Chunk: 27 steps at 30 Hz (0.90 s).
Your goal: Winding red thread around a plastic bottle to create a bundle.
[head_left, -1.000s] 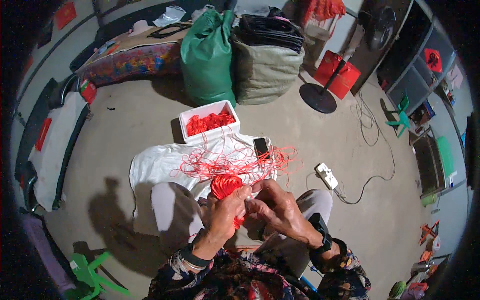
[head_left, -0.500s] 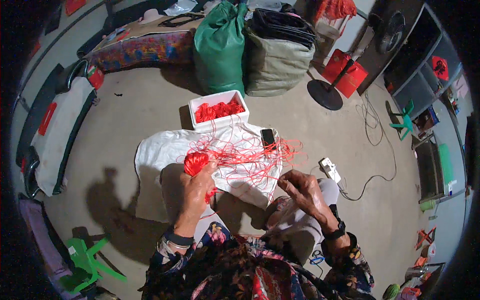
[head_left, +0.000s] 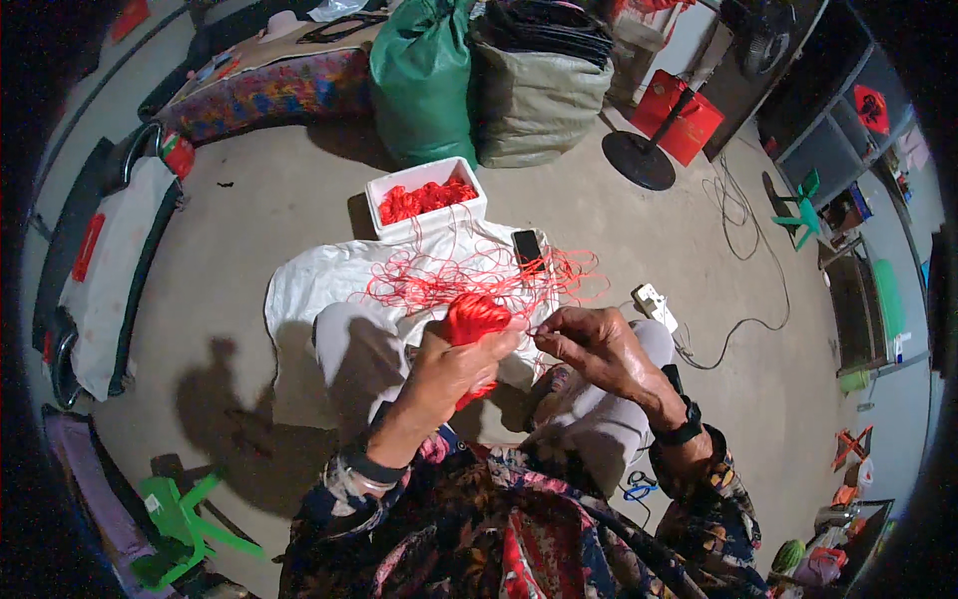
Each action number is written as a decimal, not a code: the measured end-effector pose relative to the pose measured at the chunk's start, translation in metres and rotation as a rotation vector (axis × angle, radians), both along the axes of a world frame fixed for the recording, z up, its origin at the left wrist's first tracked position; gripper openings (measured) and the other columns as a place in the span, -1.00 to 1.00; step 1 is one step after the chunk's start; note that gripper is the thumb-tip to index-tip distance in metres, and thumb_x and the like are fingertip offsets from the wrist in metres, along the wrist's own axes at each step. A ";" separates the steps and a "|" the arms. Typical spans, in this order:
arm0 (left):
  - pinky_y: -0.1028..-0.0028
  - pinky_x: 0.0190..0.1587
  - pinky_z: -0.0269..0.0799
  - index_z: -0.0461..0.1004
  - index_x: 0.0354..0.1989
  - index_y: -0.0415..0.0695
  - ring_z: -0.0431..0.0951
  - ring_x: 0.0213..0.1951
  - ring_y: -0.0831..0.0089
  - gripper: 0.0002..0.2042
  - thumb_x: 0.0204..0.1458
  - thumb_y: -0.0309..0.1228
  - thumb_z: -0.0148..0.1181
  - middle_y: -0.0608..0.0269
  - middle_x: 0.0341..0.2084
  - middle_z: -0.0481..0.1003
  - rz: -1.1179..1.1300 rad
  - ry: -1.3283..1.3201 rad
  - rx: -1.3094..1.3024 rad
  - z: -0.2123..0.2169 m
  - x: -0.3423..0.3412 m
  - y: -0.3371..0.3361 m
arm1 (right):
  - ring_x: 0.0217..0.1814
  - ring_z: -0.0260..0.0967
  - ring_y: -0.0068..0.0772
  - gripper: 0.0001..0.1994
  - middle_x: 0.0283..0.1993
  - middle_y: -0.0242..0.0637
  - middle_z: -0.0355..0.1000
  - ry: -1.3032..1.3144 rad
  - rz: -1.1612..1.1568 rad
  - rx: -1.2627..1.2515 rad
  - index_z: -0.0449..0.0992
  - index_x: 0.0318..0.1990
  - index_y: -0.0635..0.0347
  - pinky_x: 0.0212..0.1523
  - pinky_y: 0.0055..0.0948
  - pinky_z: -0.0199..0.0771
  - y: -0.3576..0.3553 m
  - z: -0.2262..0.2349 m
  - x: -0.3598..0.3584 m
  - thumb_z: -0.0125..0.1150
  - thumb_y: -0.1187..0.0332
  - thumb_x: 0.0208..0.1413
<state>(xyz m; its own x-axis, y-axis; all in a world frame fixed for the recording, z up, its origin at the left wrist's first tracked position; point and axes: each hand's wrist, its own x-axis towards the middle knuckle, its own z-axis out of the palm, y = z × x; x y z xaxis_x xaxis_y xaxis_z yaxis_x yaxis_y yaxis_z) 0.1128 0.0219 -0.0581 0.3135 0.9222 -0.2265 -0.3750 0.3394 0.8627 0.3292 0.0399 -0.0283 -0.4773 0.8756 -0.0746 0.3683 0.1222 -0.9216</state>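
Observation:
My left hand point(head_left: 454, 369) is closed round a bundle of red cord point(head_left: 477, 317), which bulges out above and below the fist. Close on its right, my right hand point(head_left: 599, 354) pinches a thin strand of the same cord between thumb and fingertips. The two hands nearly meet above my knees. Loose loops of red cord point(head_left: 419, 283) lie tangled over a white sheet point(head_left: 309, 277) just beyond them. Behind the sheet stands a white box point(head_left: 429, 228) holding red cord point(head_left: 424, 200), with strands trailing over its front wall.
A black phone point(head_left: 528, 249) lies on the sheet. To the right are a white power strip point(head_left: 656, 308) with a cable and a fan's round base point(head_left: 639, 161). A green sack point(head_left: 421, 90) and a beige sack point(head_left: 539, 105) stand behind; a green stool point(head_left: 180, 519) is lower left.
My left hand has moved right with the bundle, close to the right hand. The right hand has risen slightly and still pinches a strand. The view has tilted a little downward.

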 end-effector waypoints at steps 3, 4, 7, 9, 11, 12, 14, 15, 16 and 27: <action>0.63 -0.66 0.09 0.51 -0.26 -0.16 0.21 -0.70 0.75 -0.80 0.03 -0.35 0.33 0.53 -0.66 0.34 -0.095 -0.057 -0.054 0.005 0.009 0.011 | -0.18 0.43 -0.60 -0.81 -0.28 -0.31 0.53 0.001 0.049 0.060 0.49 -0.17 0.36 -0.14 -0.53 0.45 0.003 0.006 0.003 0.16 0.37 0.22; 0.61 -0.67 0.07 0.48 -0.31 -0.16 0.20 -0.74 0.72 -0.81 0.02 -0.35 0.34 0.52 -0.72 0.30 -0.148 -0.048 -0.097 0.005 0.007 0.015 | -0.18 0.44 -0.60 -0.81 -0.29 -0.31 0.53 -0.041 0.051 0.053 0.49 -0.17 0.35 -0.13 -0.53 0.45 0.004 0.011 0.003 0.16 0.37 0.22; 0.59 -0.67 0.08 0.46 -0.35 -0.17 0.18 -0.78 0.68 -0.81 0.01 -0.36 0.33 0.50 -0.78 0.27 -0.321 -0.189 -0.192 0.000 0.002 0.020 | -0.22 0.43 -0.63 -0.82 -0.33 -0.33 0.52 -0.043 0.065 0.094 0.50 -0.18 0.34 -0.17 -0.54 0.44 0.003 0.017 0.005 0.15 0.37 0.23; 0.55 -0.67 0.09 0.46 -0.39 -0.20 0.17 -0.81 0.64 -0.84 0.04 -0.39 0.29 0.47 -0.85 0.23 -0.387 -0.208 -0.222 0.003 0.004 0.021 | -0.26 0.40 -0.65 -0.83 -0.36 -0.36 0.51 -0.046 0.072 0.122 0.50 -0.20 0.33 -0.21 -0.54 0.43 0.003 0.019 0.006 0.14 0.37 0.23; 0.54 -0.66 0.10 0.46 -0.40 -0.20 0.18 -0.82 0.62 -0.85 0.06 -0.39 0.26 0.46 -0.86 0.22 -0.425 -0.224 -0.265 0.000 0.002 0.022 | -0.31 0.36 -0.68 -0.83 -0.38 -0.38 0.49 -0.092 0.074 0.126 0.50 -0.21 0.33 -0.27 -0.54 0.40 0.003 0.021 0.006 0.14 0.37 0.23; 0.52 -0.60 0.16 0.47 -0.41 -0.20 0.18 -0.81 0.60 -0.83 0.11 -0.35 0.21 0.45 -0.87 0.20 -0.490 -0.205 -0.247 -0.001 0.000 0.025 | -0.34 0.29 -0.71 -0.83 -0.41 -0.41 0.46 -0.105 0.066 0.170 0.50 -0.24 0.34 -0.30 -0.54 0.37 0.005 0.018 0.006 0.14 0.37 0.23; 0.51 -0.55 0.19 0.47 -0.41 -0.19 0.17 -0.81 0.59 -0.79 0.13 -0.29 0.19 0.45 -0.87 0.18 -0.519 -0.211 -0.256 -0.007 -0.002 0.026 | -0.33 0.30 -0.72 -0.82 -0.41 -0.41 0.46 -0.001 0.070 0.182 0.50 -0.25 0.33 -0.30 -0.54 0.37 0.008 0.012 0.007 0.14 0.36 0.23; 0.50 -0.52 0.21 0.47 -0.41 -0.19 0.17 -0.81 0.59 -0.77 0.13 -0.26 0.18 0.44 -0.88 0.17 -0.528 -0.212 -0.257 -0.007 -0.004 0.025 | -0.33 0.30 -0.72 -0.82 -0.41 -0.41 0.46 0.053 0.078 0.193 0.50 -0.26 0.33 -0.30 -0.54 0.37 0.010 0.010 0.007 0.14 0.35 0.23; 0.47 -0.47 0.23 0.45 -0.47 -0.14 0.15 -0.80 0.57 -0.73 0.13 -0.20 0.18 0.45 -0.88 0.15 -0.548 -0.181 -0.253 -0.001 -0.004 0.025 | -0.33 0.31 -0.69 -0.81 -0.42 -0.39 0.46 0.064 0.088 0.263 0.50 -0.26 0.33 -0.30 -0.53 0.37 0.011 0.009 0.009 0.15 0.34 0.23; 0.47 -0.51 0.21 0.36 -0.58 -0.05 0.16 -0.82 0.57 -0.70 0.11 -0.20 0.21 0.46 -0.89 0.16 -0.590 -0.129 -0.316 -0.002 -0.011 0.032 | -0.36 0.42 -0.38 -0.85 -0.40 -0.23 0.46 -0.021 0.219 0.455 0.49 -0.28 0.33 -0.31 -0.39 0.41 0.014 0.013 0.017 0.20 0.39 0.14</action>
<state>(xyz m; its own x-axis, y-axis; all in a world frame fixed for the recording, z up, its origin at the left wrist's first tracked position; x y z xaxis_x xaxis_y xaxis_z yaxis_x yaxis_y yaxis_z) 0.1021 0.0538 -0.0605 0.7864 0.4842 -0.3835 -0.1430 0.7468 0.6495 0.3466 0.0536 -0.0157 -0.6556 0.7015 0.2795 0.3071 0.5858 -0.7500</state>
